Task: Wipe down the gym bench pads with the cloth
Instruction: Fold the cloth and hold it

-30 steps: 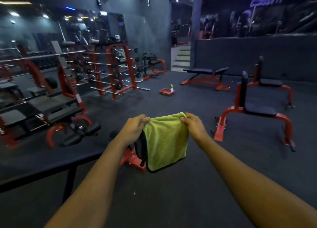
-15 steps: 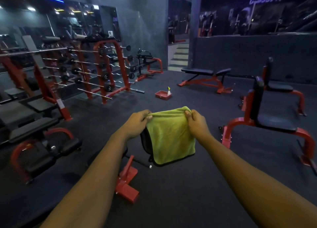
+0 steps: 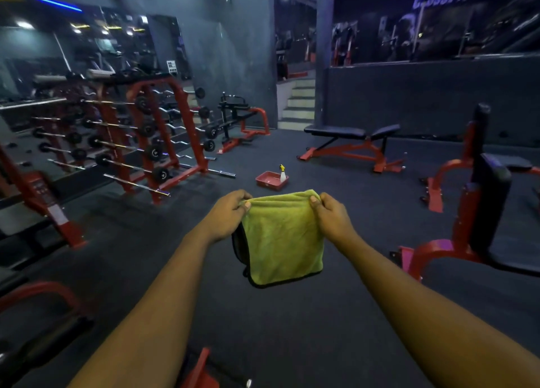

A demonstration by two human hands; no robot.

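Yellow-green microfibre cloth with dark trim [image 3: 285,238], hanging folded, top corners pinched by left hand [image 3: 226,215] and right hand [image 3: 331,216]. Best squared flat before wiping black-padded red-framed bench [image 3: 336,131] ahead.

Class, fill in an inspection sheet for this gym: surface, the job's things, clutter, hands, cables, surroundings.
Surface: dark floor, matte.
Job's things: green cloth hangs folded in mid-air; bench stands near the steps; upright seat at right; the cloth touches neither.
Clutter: red tray on the floor, spray bottle at its right edge.
Hands: left hand and right hand each pinch a top corner of the cloth.
Cables: nothing seen.
Surroundings: barbell rack at left, steps behind.
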